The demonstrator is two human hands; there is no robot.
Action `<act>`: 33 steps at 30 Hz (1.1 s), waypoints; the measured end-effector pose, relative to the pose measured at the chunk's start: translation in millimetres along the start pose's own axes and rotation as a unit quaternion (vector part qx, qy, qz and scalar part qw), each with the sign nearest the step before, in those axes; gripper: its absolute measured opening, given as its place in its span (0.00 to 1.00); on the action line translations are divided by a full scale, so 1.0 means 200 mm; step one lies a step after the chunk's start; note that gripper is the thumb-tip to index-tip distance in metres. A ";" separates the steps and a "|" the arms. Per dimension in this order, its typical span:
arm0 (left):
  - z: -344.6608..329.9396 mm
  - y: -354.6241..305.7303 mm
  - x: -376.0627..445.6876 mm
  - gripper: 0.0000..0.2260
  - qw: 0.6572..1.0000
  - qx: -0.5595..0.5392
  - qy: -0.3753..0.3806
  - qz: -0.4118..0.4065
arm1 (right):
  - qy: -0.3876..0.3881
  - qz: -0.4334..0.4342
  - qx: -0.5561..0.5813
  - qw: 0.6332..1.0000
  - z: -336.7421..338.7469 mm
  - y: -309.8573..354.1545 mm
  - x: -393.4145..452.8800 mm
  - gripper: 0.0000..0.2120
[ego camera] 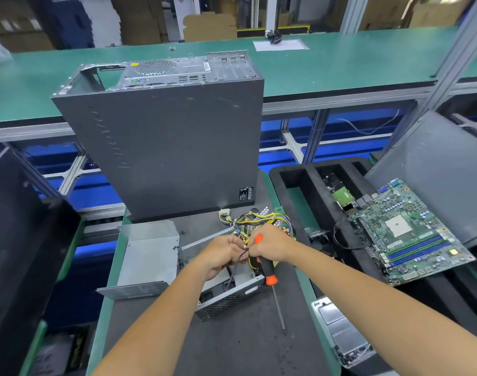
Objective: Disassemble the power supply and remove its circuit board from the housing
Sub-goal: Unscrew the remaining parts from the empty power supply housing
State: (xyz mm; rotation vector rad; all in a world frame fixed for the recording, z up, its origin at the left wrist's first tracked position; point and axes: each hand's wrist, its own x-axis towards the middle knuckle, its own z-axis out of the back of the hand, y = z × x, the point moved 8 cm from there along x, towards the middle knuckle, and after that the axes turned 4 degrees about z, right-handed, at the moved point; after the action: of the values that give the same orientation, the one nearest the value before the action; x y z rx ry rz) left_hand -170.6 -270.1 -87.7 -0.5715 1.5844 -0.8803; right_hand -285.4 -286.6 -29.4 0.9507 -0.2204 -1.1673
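The left hand [223, 252] pinches a thin black wire [236, 267] while the right hand [270, 244] curls around an orange-and-black screwdriver [264, 268], its slim steel shaft slanting down onto the dark mat [245, 346]. Both hands meet over the perforated sheet-metal housing [226, 299], where the circuit board [245, 232] sits under tangled yellow wires [259, 217]. The bent metal cover [147, 256] lies just left, a tall grey computer case [172, 147] stands behind, and a green motherboard [405, 229] rests in a black foam tray [299, 175] to the right.

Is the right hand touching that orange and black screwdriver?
Touching. The head view shows the right hand with its fingers curled round the screwdriver, whose orange end sticks out above the fist while its shaft points down toward the mat.
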 end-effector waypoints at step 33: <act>0.79 -0.18 -0.33 0.05 0.831 0.492 -0.255 0.052 | 0.000 0.084 -0.219 0.972 0.05 0.53 0.22 0.09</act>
State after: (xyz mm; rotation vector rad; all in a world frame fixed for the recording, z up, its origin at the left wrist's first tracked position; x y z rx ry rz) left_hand -8.1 -276.3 -24.8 0.0456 0.5211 -1.1903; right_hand -201.2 -322.0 41.4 0.5316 -0.0367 -1.0042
